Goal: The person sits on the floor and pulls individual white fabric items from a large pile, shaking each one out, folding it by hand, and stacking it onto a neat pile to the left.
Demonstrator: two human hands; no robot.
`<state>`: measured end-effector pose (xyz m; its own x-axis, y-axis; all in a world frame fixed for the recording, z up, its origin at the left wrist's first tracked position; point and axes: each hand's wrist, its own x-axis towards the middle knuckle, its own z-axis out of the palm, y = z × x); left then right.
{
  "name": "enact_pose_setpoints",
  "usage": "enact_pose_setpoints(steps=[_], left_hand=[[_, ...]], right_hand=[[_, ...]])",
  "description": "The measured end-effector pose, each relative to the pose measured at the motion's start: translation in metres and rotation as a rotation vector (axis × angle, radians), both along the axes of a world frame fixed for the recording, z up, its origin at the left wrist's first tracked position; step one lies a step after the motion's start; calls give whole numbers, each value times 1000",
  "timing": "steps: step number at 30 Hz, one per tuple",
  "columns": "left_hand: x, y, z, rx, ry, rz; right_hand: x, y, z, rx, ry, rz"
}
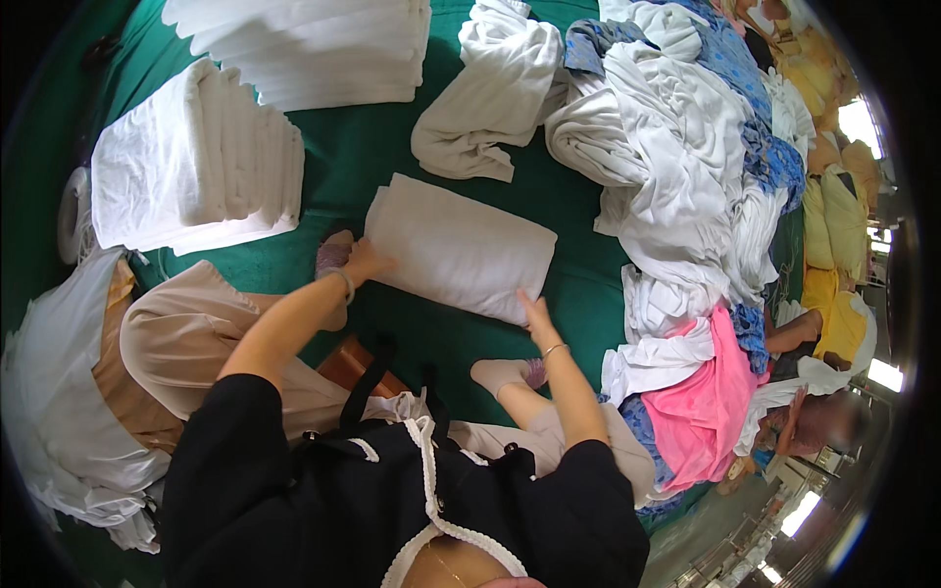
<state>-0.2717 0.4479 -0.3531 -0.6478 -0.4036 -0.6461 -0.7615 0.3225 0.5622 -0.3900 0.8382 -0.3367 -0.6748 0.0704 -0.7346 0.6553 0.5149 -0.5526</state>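
Before me a folded white cloth (467, 246) lies flat on the green sheet (353, 147), slightly askew. My left hand (367, 261) rests on its left end, thumb on top; the fingers' undersides are hidden. At the near right corner, my right hand (535, 312) touches the edge, thumb on top, its other fingers partly hidden by the cloth. Whether either hand grips the cloth cannot be told. Beyond my left hand stands a stack of folded white cloths (198, 162), with a taller white stack (316, 51) behind it.
A rolled white cloth (485, 95) lies beyond. Rumpled white cloths (662, 147), blue patterned fabric (779, 162) and a pink cloth (706, 411) heap up at right. A large white bundle (81, 411) sits at left. Another person (809, 426) is at the far right.
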Motion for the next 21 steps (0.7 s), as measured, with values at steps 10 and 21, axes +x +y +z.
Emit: enact_pose_setpoints(steps=[10,21], left_hand=[[-26,-49,281,560,-158,153],[219,-366,512,-477,522,546]], right_hand=[[-134,-71,177,-725,-250,60],[35,-420,376,-1251,543,621]])
